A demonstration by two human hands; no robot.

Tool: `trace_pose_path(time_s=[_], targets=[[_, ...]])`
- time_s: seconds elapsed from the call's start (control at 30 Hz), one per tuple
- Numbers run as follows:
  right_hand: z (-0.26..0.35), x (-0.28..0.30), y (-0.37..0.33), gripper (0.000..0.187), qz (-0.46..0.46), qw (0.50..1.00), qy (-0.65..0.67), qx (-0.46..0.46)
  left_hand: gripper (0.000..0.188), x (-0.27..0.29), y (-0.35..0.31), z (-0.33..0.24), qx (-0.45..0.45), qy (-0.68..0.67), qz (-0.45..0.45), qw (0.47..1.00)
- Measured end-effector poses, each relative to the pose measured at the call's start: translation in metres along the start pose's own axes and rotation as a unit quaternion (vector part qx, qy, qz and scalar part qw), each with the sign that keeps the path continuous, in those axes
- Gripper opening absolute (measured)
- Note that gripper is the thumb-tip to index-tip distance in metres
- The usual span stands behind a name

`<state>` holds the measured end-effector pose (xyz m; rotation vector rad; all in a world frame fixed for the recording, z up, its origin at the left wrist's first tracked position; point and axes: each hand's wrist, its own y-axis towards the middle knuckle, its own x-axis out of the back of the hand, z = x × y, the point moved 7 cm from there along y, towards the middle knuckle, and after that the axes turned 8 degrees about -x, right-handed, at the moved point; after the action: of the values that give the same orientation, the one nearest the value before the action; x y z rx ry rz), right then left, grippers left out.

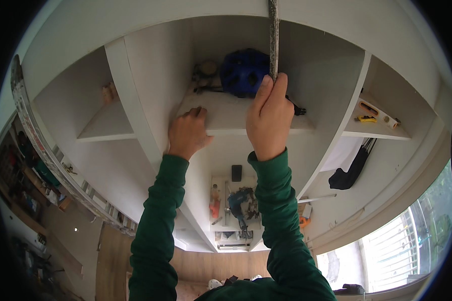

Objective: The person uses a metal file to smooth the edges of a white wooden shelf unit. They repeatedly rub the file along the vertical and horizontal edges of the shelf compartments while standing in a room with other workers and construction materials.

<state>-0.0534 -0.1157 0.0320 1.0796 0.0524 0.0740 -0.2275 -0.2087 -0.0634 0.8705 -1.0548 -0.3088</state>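
Note:
My right hand (pixel 270 118) is closed around the lower end of a long, narrow, worn bar (pixel 273 35), mottled grey and dark. The bar stands nearly upright and runs out of the top of the view; its exact kind I cannot make out. To the left, my left hand (pixel 188 131) grips the front edge of a white shelf (pixel 231 113), fingers on top and thumb at the front. Behind my hands on that shelf sits a blue helmet (pixel 243 72) with dark vents, its straps trailing. A round, brownish object (pixel 207 68) lies beside it in shadow.
A yellow cutter (pixel 365 119) and an orange spirit level (pixel 369 108) lie in the right compartment. Below hangs a black bag (pixel 349 170). Lower shelves hold a power tool (pixel 242 205) and a black box (pixel 236 173). A ladder (pixel 60 160) leans at left.

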Motion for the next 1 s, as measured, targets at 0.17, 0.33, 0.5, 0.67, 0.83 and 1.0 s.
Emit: trace_pose_path(time_s=[0.17, 0.33, 0.5, 0.67, 0.83, 1.0], targets=[[-0.007, -0.005, -0.008, 0.020, 0.016, 0.998, 0.035, -0.047, 0.046, 0.003, 0.000, -0.001, -0.005, -0.006, -0.021, 1.000], [0.009, 0.002, 0.007, 0.021, 0.009, 0.999, 0.001, -0.042, 0.046, -0.001, -0.001, -0.001, -0.008, -0.007, 0.002, 1.000], [0.011, 0.015, 0.026, 0.027, -0.024, 0.996, 0.075, -0.032, 0.046, -0.001, 0.000, 0.000, -0.003, -0.005, 0.008, 1.000], [-0.013, 0.008, -0.026, 0.022, 0.030, 0.996, 0.042, -0.074, 0.047, -0.001, 0.000, 0.000, 0.001, -0.005, 0.011, 1.000], [-0.015, 0.000, -0.015, 0.022, 0.026, 0.999, 0.015, -0.039, 0.046, 0.000, -0.001, 0.000, 0.003, -0.003, 0.005, 1.000], [-0.007, -0.001, 0.011, 0.020, -0.002, 0.999, 0.031, -0.039, 0.046, -0.001, 0.000, 0.001, 0.006, -0.004, 0.014, 1.000]])
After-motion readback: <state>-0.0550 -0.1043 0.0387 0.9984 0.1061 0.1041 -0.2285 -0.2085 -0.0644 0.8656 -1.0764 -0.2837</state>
